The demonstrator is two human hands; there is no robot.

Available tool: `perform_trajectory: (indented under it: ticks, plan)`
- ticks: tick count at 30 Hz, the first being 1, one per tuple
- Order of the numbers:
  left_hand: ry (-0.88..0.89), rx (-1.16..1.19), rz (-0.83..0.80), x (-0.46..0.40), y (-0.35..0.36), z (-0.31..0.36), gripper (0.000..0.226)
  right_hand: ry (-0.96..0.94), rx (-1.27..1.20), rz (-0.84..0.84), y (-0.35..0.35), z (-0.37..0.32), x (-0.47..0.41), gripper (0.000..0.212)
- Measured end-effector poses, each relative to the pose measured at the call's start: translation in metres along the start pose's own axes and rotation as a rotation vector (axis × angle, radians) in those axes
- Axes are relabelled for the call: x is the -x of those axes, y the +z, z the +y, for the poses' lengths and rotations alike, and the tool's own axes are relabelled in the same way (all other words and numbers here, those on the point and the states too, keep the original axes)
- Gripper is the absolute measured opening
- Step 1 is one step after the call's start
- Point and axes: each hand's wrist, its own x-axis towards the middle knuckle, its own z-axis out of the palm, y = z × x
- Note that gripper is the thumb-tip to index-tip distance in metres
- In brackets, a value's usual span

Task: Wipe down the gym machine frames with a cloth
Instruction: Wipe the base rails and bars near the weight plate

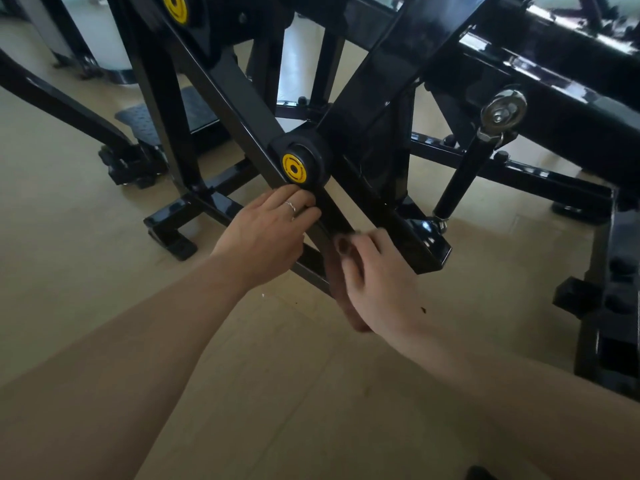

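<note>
Both bare hands are reaching down to a black machine frame [239, 98] standing on a pale wood-look floor [86, 265]. The left hand [266, 233] is lying against a sloping bar [332, 216] of the frame just below a black pivot hub with a yellow cap [294, 169]; its fingers are lying fairly straight and together, their tips touching the bar, and a ring [290, 206] is showing on one finger. The right hand [374, 282] is sitting lower on the same bar, blurred, with its fingers curling round a dark brownish cloth [341, 292] that is hanging from the palm side and pressing against the bar's underside edge. How tightly the cloth is being held cannot be told through the blur. The two hands are lying near each other, not touching. Behind the bar, other black struts are crossing, a second yellow cap [175, 8] is showing near the top edge, and a silver pulley [504, 110] is sitting on a rod at the right. A black textured footplate [149, 121] is lying on the floor at the left.
</note>
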Motion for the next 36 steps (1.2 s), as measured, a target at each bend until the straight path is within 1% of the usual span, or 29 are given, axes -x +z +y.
perform_trajectory:
  ticks: [2, 4, 7, 9, 10, 12, 13, 15, 16, 18, 20, 21, 22, 23, 25, 26, 27, 31, 33, 36]
  plan:
    - [-0.015, 0.005, 0.027, 0.002, -0.001, -0.001, 0.049, 0.003, -0.094, 0.107, 0.006, -0.028, -0.036, 0.022]
    - [-0.055, 0.018, 0.053, 0.005, -0.004, -0.004, 0.042, 0.055, -0.102, 0.129, 0.016, -0.04, -0.057, 0.024]
    - [-0.166, 0.076, 0.105, 0.01, -0.013, -0.016, 0.026, 0.028, -0.018, 0.13, 0.027, -0.03, -0.045, 0.021]
    - [-0.284, 0.115, 0.178, 0.011, -0.02, -0.025, 0.026, 0.009, 0.014, 0.128, 0.027, -0.015, -0.023, 0.018]
    - [-0.357, 0.137, 0.204, 0.009, -0.023, -0.028, 0.03, 0.012, 0.028, 0.102, 0.027, -0.007, -0.014, 0.017]
    - [-0.484, 0.174, 0.218, 0.001, -0.028, -0.033, 0.046, 0.024, 0.051, 0.024, 0.022, 0.007, -0.002, 0.017]
    - [-0.523, 0.188, 0.21, -0.005, -0.03, -0.033, 0.057, 0.031, 0.051, -0.003, 0.017, 0.012, 0.001, 0.017]
    - [-0.549, 0.211, 0.172, -0.016, -0.031, -0.03, 0.08, 0.058, -0.012, -0.01, 0.005, 0.01, -0.005, 0.019]
    - [-0.547, 0.214, 0.14, -0.021, -0.029, -0.027, 0.089, 0.068, -0.072, 0.023, -0.004, 0.0, -0.015, 0.022]
    - [-0.541, 0.214, 0.07, -0.025, -0.024, -0.02, 0.099, 0.045, -0.202, 0.179, -0.025, -0.03, -0.047, 0.024]
    - [-0.54, 0.223, 0.048, -0.024, -0.018, -0.015, 0.104, -0.056, -0.257, 0.367, -0.044, -0.062, -0.087, 0.025]
    - [-0.531, 0.227, 0.061, -0.023, -0.017, -0.015, 0.105, -0.108, -0.245, 0.396, -0.05, -0.076, -0.107, 0.026]
    - [-0.521, 0.226, 0.075, -0.022, -0.016, -0.016, 0.105, -0.147, -0.196, 0.359, -0.053, -0.086, -0.124, 0.026]
    - [-0.518, 0.22, 0.078, -0.022, -0.016, -0.017, 0.103, -0.165, -0.095, 0.272, -0.052, -0.092, -0.137, 0.026]
    - [-0.532, 0.197, 0.052, -0.021, -0.018, -0.02, 0.101, -0.171, 0.177, 0.117, -0.041, -0.098, -0.148, 0.03]
    - [-0.539, 0.186, 0.037, -0.022, -0.019, -0.021, 0.102, -0.178, 0.272, 0.084, -0.037, -0.099, -0.149, 0.034]
    - [-0.543, 0.176, 0.025, -0.023, -0.021, -0.021, 0.102, -0.188, 0.307, 0.075, -0.034, -0.099, -0.148, 0.036]
    - [-0.552, 0.204, -0.017, -0.023, -0.027, -0.019, 0.102, -0.202, 0.293, 0.049, -0.038, -0.093, -0.145, 0.036]
    - [-0.559, 0.214, -0.026, -0.024, -0.031, -0.018, 0.099, -0.196, 0.286, 0.092, -0.036, -0.087, -0.137, 0.032]
    - [-0.577, 0.208, -0.065, -0.027, -0.041, -0.018, 0.089, -0.137, 0.193, 0.138, -0.032, -0.079, -0.12, 0.027]
